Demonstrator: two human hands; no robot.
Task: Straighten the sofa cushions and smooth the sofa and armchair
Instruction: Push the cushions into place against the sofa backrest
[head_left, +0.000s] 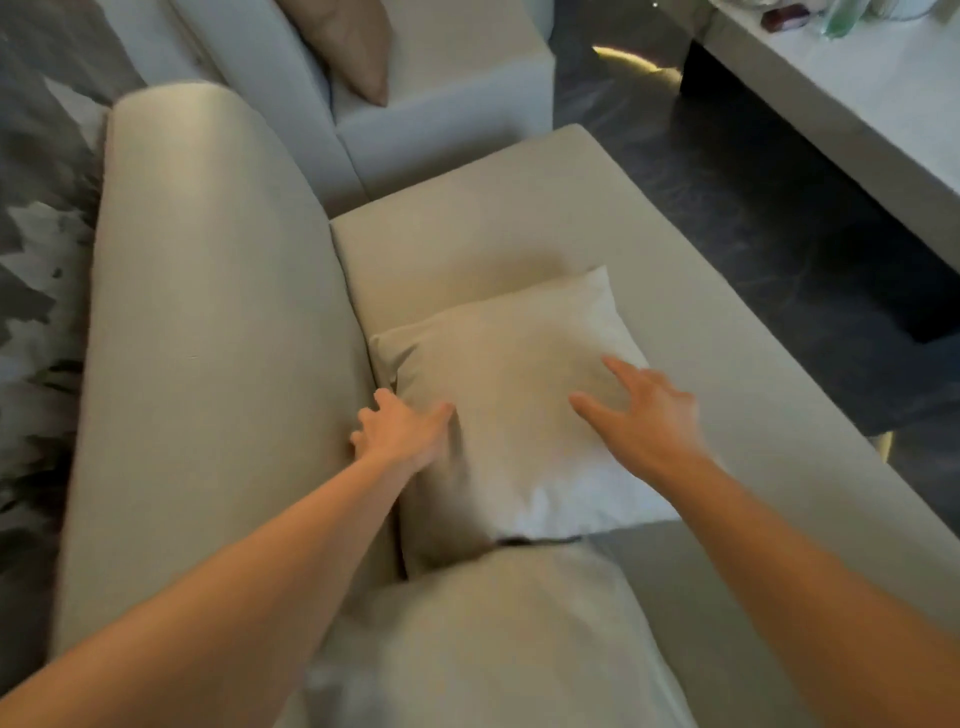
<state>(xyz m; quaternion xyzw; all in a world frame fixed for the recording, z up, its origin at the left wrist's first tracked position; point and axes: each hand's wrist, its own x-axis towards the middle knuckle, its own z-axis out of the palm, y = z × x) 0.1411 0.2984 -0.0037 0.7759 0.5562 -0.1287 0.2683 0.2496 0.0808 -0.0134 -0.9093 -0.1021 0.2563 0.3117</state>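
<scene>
A pale beige cushion (511, 410) lies flat on the seat of the beige sofa (519, 228), beside the backrest. My left hand (400, 431) rests on the cushion's left edge, fingers curled toward the gap at the backrest. My right hand (641, 410) hovers over or touches the cushion's right side with fingers spread. A second beige cushion (498, 639) sits nearer to me, overlapping the first one's near edge. Beyond the sofa stands a pale grey armchair (441, 119) with a brown cushion (353, 47) on it.
A low light-coloured coffee table (852, 104) stands at the right, with bottles and small items on its far end. Dark floor (727, 218) runs between table and sofa. A dark patterned surface lies behind the backrest at left.
</scene>
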